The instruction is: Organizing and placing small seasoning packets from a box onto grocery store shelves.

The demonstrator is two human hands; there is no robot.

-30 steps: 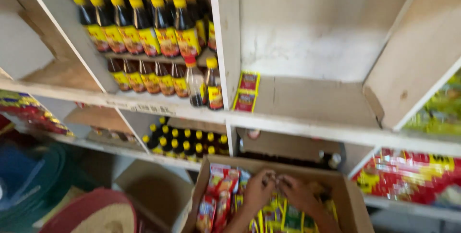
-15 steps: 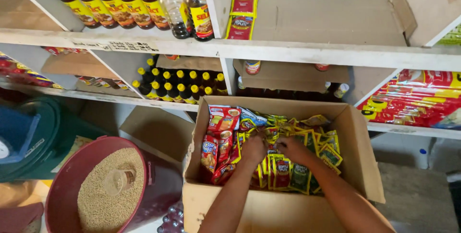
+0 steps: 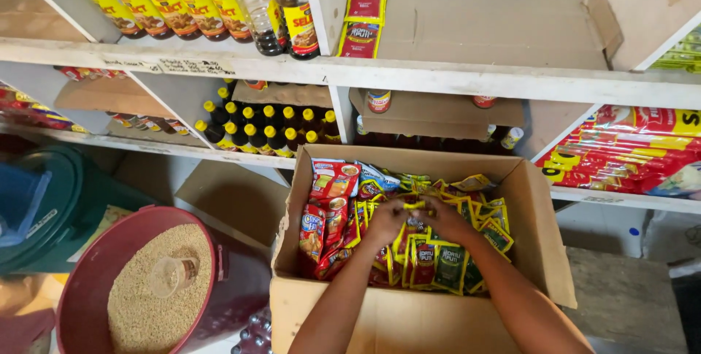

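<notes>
Both hands meet over the middle of the open cardboard box [image 3: 540,252]. The left hand [image 3: 383,221] and right hand [image 3: 447,217] pinch a small yellow sachet [image 3: 415,206] between their fingertips, closed on it just above the packed rows. Yellow-green sachets [image 3: 438,259] stand on edge, which keeps them tight; red sachets [image 3: 325,215] fill the left side. Beside the box sits a red tub of grain [image 3: 146,288]. Above, a white shelf [image 3: 438,77] carries sauce bottles [image 3: 204,4].
</notes>
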